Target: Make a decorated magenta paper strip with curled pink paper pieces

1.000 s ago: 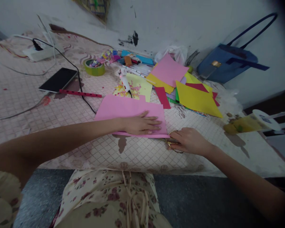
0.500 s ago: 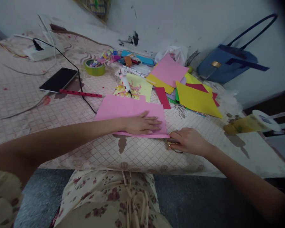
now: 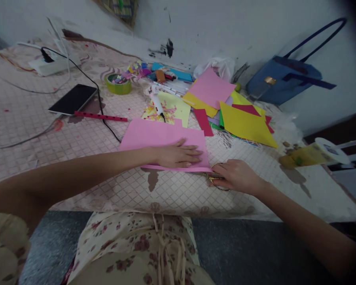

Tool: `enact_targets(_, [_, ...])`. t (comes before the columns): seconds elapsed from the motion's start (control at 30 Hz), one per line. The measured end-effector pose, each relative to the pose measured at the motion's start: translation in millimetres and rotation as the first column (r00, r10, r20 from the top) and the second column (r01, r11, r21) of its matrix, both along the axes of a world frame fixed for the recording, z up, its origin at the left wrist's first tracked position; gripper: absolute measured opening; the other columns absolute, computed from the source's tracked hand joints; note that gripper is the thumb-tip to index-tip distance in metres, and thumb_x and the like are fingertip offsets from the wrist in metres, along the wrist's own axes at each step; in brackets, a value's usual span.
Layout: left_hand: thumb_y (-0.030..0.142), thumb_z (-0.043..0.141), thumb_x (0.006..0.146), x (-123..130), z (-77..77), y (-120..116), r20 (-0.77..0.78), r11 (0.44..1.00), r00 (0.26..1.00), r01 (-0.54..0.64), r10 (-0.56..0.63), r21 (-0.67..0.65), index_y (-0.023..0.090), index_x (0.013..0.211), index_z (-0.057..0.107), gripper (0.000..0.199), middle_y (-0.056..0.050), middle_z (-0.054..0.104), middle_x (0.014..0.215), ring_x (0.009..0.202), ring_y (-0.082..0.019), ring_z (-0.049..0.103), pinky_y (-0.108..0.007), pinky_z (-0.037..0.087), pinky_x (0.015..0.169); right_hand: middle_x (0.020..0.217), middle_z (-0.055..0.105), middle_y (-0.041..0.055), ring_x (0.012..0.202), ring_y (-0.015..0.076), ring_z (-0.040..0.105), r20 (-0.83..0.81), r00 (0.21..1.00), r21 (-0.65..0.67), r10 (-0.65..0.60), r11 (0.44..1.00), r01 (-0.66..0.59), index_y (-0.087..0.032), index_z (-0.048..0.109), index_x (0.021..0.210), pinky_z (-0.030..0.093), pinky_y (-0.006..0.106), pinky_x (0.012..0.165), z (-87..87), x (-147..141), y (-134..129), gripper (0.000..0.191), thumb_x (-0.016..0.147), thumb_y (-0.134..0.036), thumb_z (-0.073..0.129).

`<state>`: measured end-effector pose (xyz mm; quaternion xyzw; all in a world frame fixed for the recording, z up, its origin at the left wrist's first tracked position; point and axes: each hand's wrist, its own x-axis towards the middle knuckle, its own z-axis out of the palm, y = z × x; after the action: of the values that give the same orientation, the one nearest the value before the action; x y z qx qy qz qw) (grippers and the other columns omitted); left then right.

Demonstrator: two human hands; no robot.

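A sheet of pink paper (image 3: 154,136) lies on the patterned tablecloth before me. Pressed flat on its right half is my left hand (image 3: 178,154), fingers stretched to the right. My right hand (image 3: 234,174) grips a pair of gold-handled scissors (image 3: 218,183) at the paper's lower right corner. The scissors' blades point left along the sheet's near edge, where a narrow pink strip shows; the paper partly hides them. Just behind the sheet, a white glue gun (image 3: 156,103) rests on pale yellow paper (image 3: 178,105) scattered with small pink and yellow scraps.
Coloured sheets (image 3: 246,124) and white string (image 3: 224,138) lie to the right, near a cup of yellow drink (image 3: 311,154). A blue bag (image 3: 281,79) leans by the wall. Leftward are a tablet (image 3: 74,99), a red flute-like stick (image 3: 102,116), green tape (image 3: 118,85) and a power strip (image 3: 50,65) with cables.
Almost nothing differs. The narrow strip along the paper's near edge has shifted slightly by the scissors; both hands keep their places.
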<state>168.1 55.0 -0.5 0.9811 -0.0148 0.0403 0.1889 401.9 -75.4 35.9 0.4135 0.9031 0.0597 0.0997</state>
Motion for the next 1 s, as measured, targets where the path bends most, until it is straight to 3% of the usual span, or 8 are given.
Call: enact_targets(1.0, [0.042,0.021,0.093,1.1,9.4,0.4,-0.095,0.992,0.995,-0.033,0.021,-0.123,0.024,0.138,0.031,0.049,-0.001,0.020,0.149,0.139,-0.017,0.008,-0.040,-0.009,0.110,0.068,0.063,0.0011,0.057,0.0158,0.053,0.015,1.000,0.007,0.003,1.000,-0.003,-0.018,0.052,0.080,0.020,0.028,0.053,-0.2,-7.0,3.4,0.033,0.087,-0.049,0.044])
